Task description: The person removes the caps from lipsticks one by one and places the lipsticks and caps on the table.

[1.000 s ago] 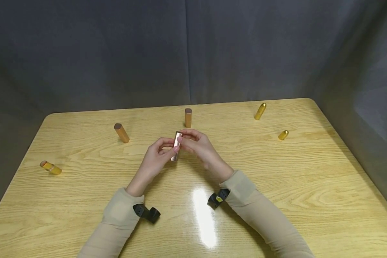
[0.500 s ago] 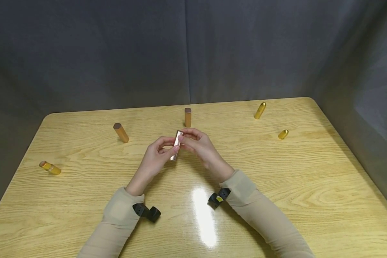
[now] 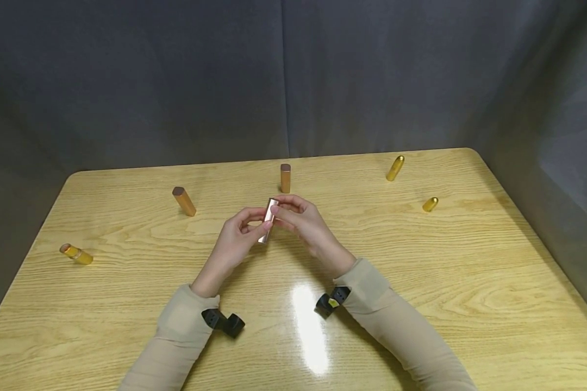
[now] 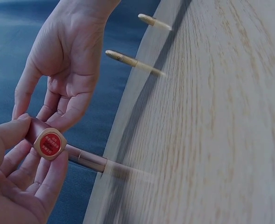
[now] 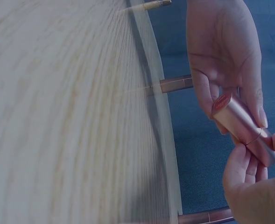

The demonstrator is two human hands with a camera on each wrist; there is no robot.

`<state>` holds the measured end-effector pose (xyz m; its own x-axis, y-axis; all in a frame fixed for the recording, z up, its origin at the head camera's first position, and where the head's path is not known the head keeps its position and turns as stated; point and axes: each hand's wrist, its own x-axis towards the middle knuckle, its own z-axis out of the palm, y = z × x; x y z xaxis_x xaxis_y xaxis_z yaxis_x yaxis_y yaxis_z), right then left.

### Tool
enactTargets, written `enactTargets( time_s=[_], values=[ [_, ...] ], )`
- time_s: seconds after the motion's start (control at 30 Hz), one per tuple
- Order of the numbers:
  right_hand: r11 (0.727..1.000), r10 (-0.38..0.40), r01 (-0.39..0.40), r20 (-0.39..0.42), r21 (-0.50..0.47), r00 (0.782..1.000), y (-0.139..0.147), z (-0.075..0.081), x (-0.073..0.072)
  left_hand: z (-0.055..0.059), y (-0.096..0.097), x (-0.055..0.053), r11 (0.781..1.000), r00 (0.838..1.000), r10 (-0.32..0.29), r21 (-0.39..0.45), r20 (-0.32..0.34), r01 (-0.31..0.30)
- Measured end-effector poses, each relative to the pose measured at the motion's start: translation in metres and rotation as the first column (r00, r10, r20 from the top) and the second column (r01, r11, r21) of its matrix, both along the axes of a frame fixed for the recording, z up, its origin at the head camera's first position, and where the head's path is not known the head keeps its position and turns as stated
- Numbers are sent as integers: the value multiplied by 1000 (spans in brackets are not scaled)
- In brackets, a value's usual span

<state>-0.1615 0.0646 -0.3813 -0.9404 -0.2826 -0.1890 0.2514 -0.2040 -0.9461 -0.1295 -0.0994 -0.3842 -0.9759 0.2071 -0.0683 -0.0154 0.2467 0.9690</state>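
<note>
A shiny rose-gold lipstick tube point(image 3: 269, 216) is held up over the middle of the table, slightly tilted, by both hands. My left hand point(image 3: 237, 237) pinches its near part between thumb and fingers. Thumb and fingertips of my right hand point(image 3: 300, 220) grip the far part. In the left wrist view, a round red label with pale lettering covers the end of the lipstick tube point(image 4: 50, 144) on the left hand's side. A thin seam runs around the lipstick tube point(image 5: 237, 116) in the right wrist view, with fingertips on either side of it.
Behind the hands stands a copper-coloured tube point(image 3: 286, 179), with a similar copper tube point(image 3: 184, 201) farther left. A gold tube with a reddish top point(image 3: 76, 254) is at far left. To the right are a tall gold tube point(image 3: 394, 168) and a short gold piece point(image 3: 430, 205).
The held lipstick tube leans very slightly more to the right at its far end. Both hands keep their grip, and the other tubes stay where they were.
</note>
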Motion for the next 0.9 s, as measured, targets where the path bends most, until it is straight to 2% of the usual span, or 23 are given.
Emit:
enactTargets(
  time_s=[0.43,0.67,0.9],
  values=[
    [1000,-1,1,-4,-15,1000,1,0,2,0,0,0,1000,1000,-3,6,1,3],
    [999,-10,10,4,-41,1000,3,0,1,-2,0,1,999,999,-39,10,-23,39],
    [1000,3,-3,-10,-9,1000,5,3,0,-2,0,1,999,999,-50,9,-10,50]
  ],
)
